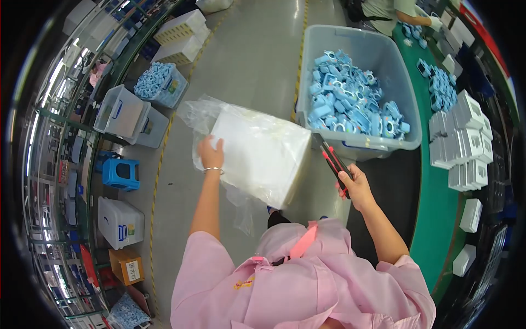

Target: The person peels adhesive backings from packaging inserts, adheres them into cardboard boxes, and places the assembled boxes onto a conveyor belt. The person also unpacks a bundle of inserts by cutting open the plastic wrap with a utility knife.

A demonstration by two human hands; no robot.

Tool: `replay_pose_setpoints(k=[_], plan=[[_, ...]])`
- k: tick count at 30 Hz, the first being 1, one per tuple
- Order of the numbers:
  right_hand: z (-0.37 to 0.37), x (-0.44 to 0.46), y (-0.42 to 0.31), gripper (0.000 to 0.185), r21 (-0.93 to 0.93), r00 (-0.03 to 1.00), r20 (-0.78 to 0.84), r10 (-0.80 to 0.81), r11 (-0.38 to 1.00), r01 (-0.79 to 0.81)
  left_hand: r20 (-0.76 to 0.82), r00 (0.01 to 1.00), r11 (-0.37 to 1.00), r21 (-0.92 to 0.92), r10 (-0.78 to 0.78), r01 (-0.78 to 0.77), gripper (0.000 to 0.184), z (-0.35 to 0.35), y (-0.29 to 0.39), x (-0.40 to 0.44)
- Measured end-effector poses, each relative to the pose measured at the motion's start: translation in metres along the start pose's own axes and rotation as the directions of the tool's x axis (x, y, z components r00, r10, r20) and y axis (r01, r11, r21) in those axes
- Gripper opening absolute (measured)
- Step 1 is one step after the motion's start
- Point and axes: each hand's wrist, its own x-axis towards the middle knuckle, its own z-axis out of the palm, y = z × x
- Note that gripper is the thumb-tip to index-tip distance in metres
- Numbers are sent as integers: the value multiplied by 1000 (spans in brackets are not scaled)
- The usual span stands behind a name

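Note:
A white rectangular block or stack (263, 148), wrapped in clear plastic film (205, 112), is tilted in front of me. My left hand (211, 153) is at its left edge, the thumb on the white top and the fingers curled into the loose film. In my right hand (356, 186) is a black and red utility knife (335, 164), gripped by its handle and pointing up and left. The knife is to the right of the wrapped block, apart from it, near the front of a big translucent bin (364, 141).
Light-blue plastic pieces (345, 93) fill part of the bin. On the right, a green bench (433, 219) carries white boxes (463, 137) and more blue pieces; a co-worker's arm (416, 19) reaches over its far end. Storage boxes (120, 219) and a blue stool (121, 172) line the left.

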Motion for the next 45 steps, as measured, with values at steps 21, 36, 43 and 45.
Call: replay_pose_setpoints(k=[21, 36, 43, 45], plan=[[364, 229, 31, 30, -900, 897, 436, -79, -20, 435, 427, 865, 771, -445, -265, 455, 17, 11, -153, 52], [395, 234, 19, 32, -980, 955, 176, 239, 139, 146, 452, 824, 326, -765, -341, 555, 10, -12, -144, 36], [364, 203, -8, 24, -589, 951, 166, 260, 800, -115, 711, 551, 545, -277, -438, 791, 7, 5, -242, 3], [340, 180, -11, 23, -517, 957, 165, 239, 847, -123, 615, 703, 822, -148, -359, 549, 14, -9, -230, 25]])
